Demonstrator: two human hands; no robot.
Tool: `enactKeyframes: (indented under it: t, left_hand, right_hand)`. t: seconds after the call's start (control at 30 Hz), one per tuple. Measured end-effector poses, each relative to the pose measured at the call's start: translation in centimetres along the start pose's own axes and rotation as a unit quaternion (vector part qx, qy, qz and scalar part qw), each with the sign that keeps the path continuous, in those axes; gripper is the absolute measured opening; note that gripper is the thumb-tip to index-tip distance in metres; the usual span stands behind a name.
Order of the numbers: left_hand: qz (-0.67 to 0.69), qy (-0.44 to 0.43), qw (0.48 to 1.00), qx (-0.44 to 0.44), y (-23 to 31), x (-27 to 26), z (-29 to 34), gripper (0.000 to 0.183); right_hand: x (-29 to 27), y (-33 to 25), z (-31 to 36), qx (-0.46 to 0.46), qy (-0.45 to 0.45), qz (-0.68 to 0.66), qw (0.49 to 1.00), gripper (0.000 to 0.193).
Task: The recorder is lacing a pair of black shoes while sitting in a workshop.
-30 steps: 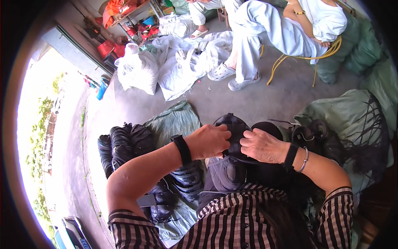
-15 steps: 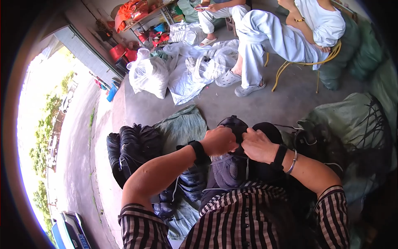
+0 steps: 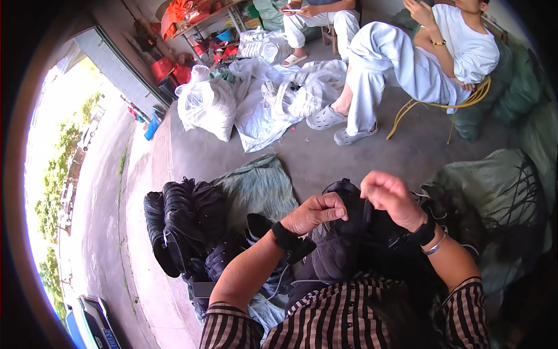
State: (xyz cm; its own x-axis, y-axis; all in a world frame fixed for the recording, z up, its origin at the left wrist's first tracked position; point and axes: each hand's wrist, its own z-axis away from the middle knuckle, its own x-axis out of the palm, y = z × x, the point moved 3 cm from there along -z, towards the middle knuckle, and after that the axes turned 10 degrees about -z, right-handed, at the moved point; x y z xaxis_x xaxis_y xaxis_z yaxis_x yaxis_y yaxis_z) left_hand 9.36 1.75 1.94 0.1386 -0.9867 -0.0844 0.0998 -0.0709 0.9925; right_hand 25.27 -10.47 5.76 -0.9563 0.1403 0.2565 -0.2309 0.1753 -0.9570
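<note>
My left hand (image 3: 319, 213) is closed in a pinch over a dark grey shoe (image 3: 329, 256) in front of my body. Whatever its fingertips hold is too fine to make out. Raised a little higher, my right hand (image 3: 390, 196) has its fingers curled together, and any thin thing in them does not show. Between and below both hands sits a black shoe (image 3: 347, 203), partly covered. Black and dark blue shoes (image 3: 186, 215) stand packed in a row to the left, with more dark shoes (image 3: 264, 227) by my left forearm.
A green woven sack (image 3: 264, 180) lies under the shoes; a fuller one (image 3: 494, 186) is at the right. White plastic bags (image 3: 206, 107) lie across the floor. Two people sit beyond, one on a yellow chair (image 3: 479, 93). At left is a driveway with a parked car (image 3: 96, 323).
My hands were close together over the black shoe and have drawn apart. The right one has risen; the left has shifted slightly right. The whole view has shifted a little.
</note>
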Motion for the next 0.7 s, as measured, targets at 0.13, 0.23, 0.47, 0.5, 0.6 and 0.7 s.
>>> enactKeyframes:
  t: [0.13, 0.23, 0.47, 0.5, 0.6, 0.7]
  left_hand:
    - [0.023, -0.011, 0.998, 0.061, -0.5, -0.3, 0.9, 0.021]
    - [0.057, -0.010, 0.996, 0.061, -0.9, -0.2, 0.4, 0.021]
    - [0.187, 0.063, 0.980, 0.032, -2.4, 0.0, 0.6, 0.022]
    - [0.219, 0.075, 0.972, 0.037, -2.3, 0.0, 0.6, 0.021]
    - [0.211, 0.063, 0.974, 0.051, -1.9, 0.1, 0.7, 0.020]
    - [0.177, 0.059, 0.982, 0.035, -1.2, 0.1, 0.6, 0.019]
  right_hand:
    - [3.0, -3.3, -0.7, -0.012, 0.033, -0.137, 0.990, 0.017]
    - [2.7, -0.1, 0.0, 0.089, 0.046, -0.037, 0.994, 0.013]
    - [2.9, 4.8, 0.7, 0.105, 0.044, -0.075, 0.991, 0.019]
    - [2.8, 5.1, 0.8, 0.112, 0.074, -0.098, 0.986, 0.019]
    - [3.6, 5.6, 1.1, 0.157, 0.056, -0.098, 0.981, 0.018]
    - [5.0, 5.7, 1.4, 0.174, -0.009, -0.064, 0.983, 0.015]
